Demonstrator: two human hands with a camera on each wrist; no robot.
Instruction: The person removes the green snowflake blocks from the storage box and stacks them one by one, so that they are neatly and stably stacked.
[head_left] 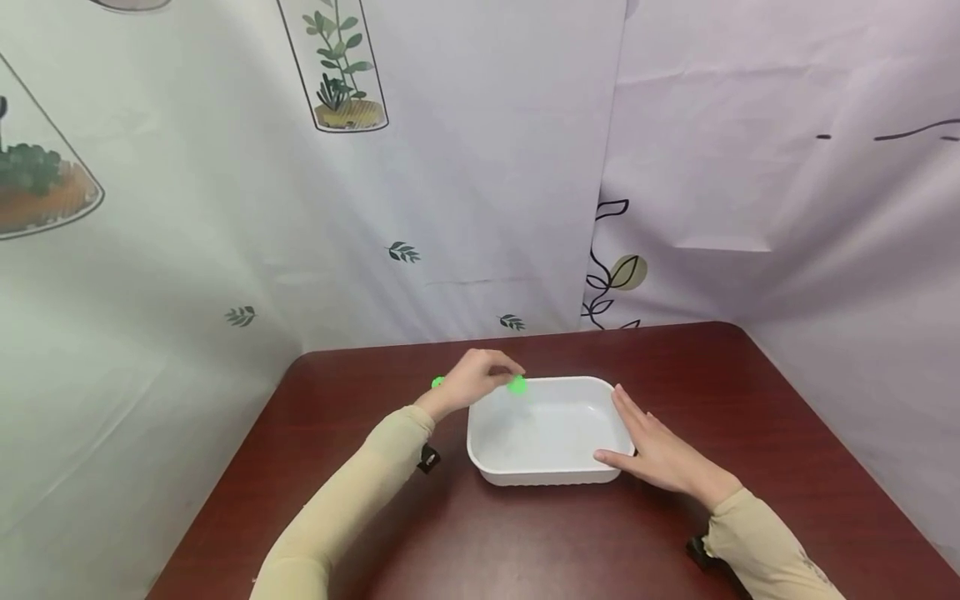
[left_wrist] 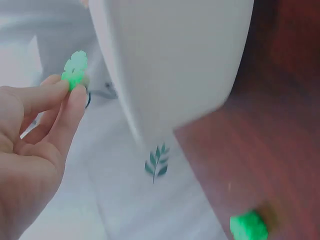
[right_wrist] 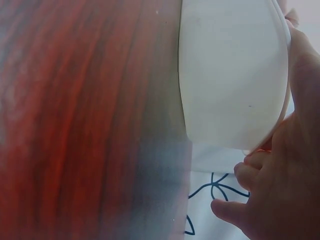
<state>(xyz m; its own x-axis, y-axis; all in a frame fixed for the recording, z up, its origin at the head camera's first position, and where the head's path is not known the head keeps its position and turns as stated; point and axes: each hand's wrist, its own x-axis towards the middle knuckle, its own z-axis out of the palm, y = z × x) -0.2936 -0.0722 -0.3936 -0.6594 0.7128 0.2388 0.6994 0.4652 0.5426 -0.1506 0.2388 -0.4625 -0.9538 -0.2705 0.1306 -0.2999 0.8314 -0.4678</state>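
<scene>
A white rectangular baking dish (head_left: 551,433) with rounded corners sits on the table. My left hand (head_left: 472,381) pinches a small bright green flat piece with a scalloped edge (left_wrist: 76,69) between thumb and fingertips, just over the dish's far left rim. My right hand (head_left: 663,450) rests at the dish's right side, fingers extended along the rim and thumb reaching over the near right corner. From the right wrist view, the right hand (right_wrist: 272,180) lies against the rim, with part of its fingers hidden.
Another bright green piece (left_wrist: 249,226) lies on the table outside the dish, to its left, partly behind the left wrist in the head view. The dark red wood table (head_left: 525,542) backs onto a pale printed curtain (head_left: 480,167), which also hangs at both sides.
</scene>
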